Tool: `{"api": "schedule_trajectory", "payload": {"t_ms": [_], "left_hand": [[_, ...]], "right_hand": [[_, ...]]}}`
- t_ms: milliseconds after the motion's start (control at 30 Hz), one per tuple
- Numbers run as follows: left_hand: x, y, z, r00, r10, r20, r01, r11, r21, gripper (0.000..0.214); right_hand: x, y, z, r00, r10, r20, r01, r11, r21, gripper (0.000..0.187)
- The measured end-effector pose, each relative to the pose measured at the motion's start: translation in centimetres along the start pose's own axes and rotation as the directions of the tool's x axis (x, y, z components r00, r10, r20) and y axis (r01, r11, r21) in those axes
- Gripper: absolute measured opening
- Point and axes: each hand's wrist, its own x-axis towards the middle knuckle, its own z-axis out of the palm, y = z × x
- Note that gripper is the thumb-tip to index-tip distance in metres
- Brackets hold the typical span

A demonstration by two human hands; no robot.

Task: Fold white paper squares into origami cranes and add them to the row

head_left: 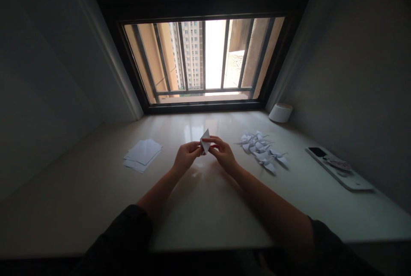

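A small piece of folded white paper [206, 140] is held up between my two hands, over the middle of the pale sill. It has a pointed top and creased sides. My left hand [187, 154] pinches its left lower side with thumb and fingers. From the right, my right hand [223, 152] grips it, a finger lying across its face. The fingers partly cover its lower part. To the left lies a loose stack of white paper sheets [143, 155]. Several folded paper cranes [261, 149] are heaped to the right of my right hand.
A phone [338, 169] lies face down near the right wall. A white cylindrical object [280, 113] stands in the back right corner. The dark-framed window [205, 107] with bars closes off the back of the sill [105, 199], and walls rise on both sides.
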Motion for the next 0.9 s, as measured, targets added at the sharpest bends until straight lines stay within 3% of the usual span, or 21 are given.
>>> {"api": "schedule_trajectory", "payload": {"t_ms": [267, 533, 900], "left_hand": [[-0.14, 0.06, 0.11, 1.000, 0.023, 0.011, -0.023, 0.999, -0.033, 0.029], [0.12, 0.00, -0.01, 0.997, -0.062, 0.050, 0.064, 0.997, -0.033, 0.037], [0.13, 0.28, -0.18, 0.991, -0.137, 0.008, 0.137, 0.981, -0.139, 0.041]], "right_hand": [[0.03, 0.29, 0.13, 0.998, 0.055, 0.038, -0.058, 0.996, 0.070, 0.027], [0.03, -0.31, 0.21, 0.994, 0.077, 0.077, -0.088, 0.986, 0.142, 0.025], [0.20, 0.60, -0.03, 0.988, 0.155, 0.005, -0.151, 0.958, 0.244, 0.025]]}}
